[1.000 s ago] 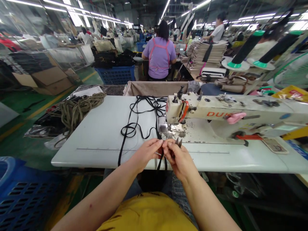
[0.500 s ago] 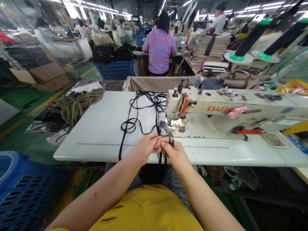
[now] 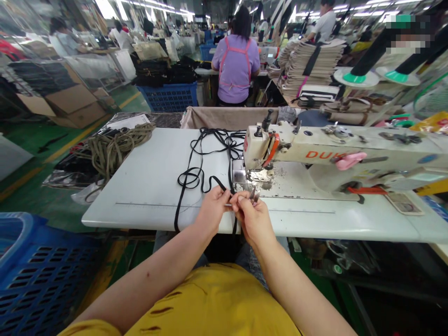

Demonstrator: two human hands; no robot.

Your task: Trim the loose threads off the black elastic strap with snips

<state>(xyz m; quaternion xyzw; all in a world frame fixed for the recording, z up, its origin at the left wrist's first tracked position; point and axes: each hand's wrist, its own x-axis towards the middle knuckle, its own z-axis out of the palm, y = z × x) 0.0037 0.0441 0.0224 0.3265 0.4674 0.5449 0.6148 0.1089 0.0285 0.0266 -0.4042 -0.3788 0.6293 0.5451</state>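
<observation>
My left hand (image 3: 213,209) is closed in a pinch on a narrow black strap (image 3: 217,181), which arches up from the table to its fingertips. My right hand (image 3: 255,218) is closed around small metal thread snips (image 3: 255,194), their pointed tips sticking up past the fingers. Its thumb and forefinger meet close to the left fingertips; whether they also grip the strap is hidden. More of the black strap lies in loose loops on the white table, and lengths hang over the front edge. Just beyond my hands stands the sewing machine (image 3: 301,148), its needle area right of the strap.
Tan straps (image 3: 115,151) are heaped at the table's left end. A blue basket (image 3: 52,266) stands on the floor at left. Behind the table is a fabric-lined bin (image 3: 227,116), and a person in purple (image 3: 234,70) sits beyond it. Thread cones (image 3: 367,53) rise at right.
The strap near my left hand has lifted from the table into an arch. My left fingers now pinch it, and my right hand has turned slightly with the snips. The view has shifted a little.
</observation>
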